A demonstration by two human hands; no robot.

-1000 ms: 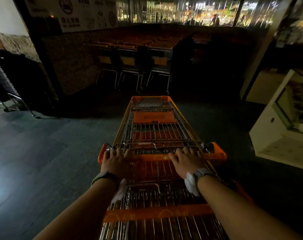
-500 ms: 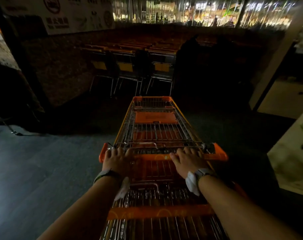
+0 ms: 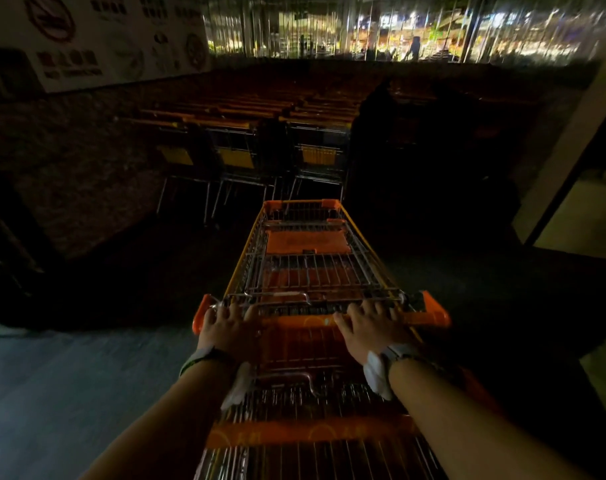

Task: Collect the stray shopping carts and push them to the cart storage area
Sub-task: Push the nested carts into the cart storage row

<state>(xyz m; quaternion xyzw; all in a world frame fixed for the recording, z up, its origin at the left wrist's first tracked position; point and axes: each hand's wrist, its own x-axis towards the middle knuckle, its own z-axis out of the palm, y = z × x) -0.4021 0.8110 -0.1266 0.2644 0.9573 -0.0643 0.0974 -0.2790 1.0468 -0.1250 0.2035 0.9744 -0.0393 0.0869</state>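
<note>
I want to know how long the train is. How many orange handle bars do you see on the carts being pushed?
2. The front orange plastic handle bar lies under both hands; the second orange handle bar sits nearer, between the forearms. More may be hidden below the frame.

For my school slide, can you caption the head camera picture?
Both hands, left hand and right hand, grip an orange cart handle facing parked carts.

orange-trimmed silver wire cart (image 3: 305, 268), white patterned sign (image 3: 97, 32)
</note>
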